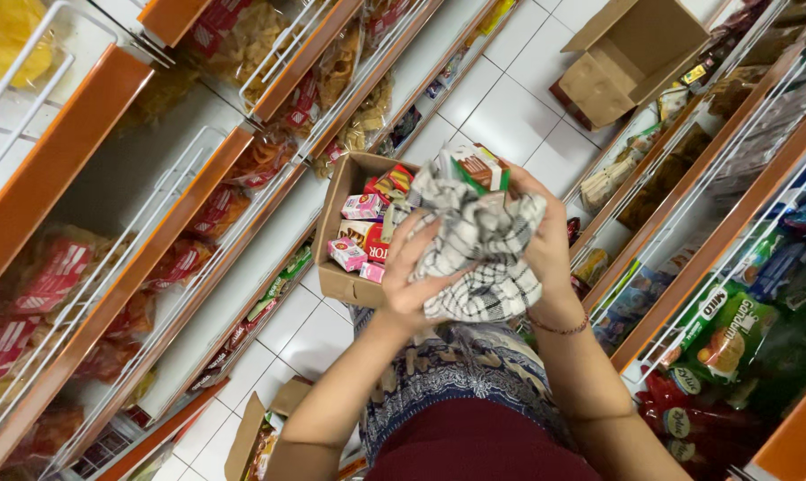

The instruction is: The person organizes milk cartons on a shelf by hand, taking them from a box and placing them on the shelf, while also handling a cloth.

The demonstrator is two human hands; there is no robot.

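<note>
— What fills most of the view?

— Shelving. To the left of the open cardboard box (345,233) run orange-edged shelves (100,116) with white wire fronts, stocked with bagged snacks (60,267) in red and clear wrappers. To the right of that box stands a second set of shelves (732,178) carrying green, blue and red packets. The white tiled floor (510,98) runs between them, and beyond the box an empty cardboard carton (630,53) lies on the tiles with its flaps open.

— And the box itself?

— It sits in front of the person, holding small pink, red and white packs (360,232).

— Where is the cloth?

— The black-and-white checked cloth (478,254) is bunched just to the right of the box, partly over its edge. The left hand (416,267) has its grip closed on the cloth's near side; the right hand (545,240) is clasped round the far side, fingers pressed into the fabric.

— Anything smaller?

— A green, white and red carton (476,167) pokes out above the cloth, at the box's far right corner. Whether a hand holds it, I cannot tell.
</note>
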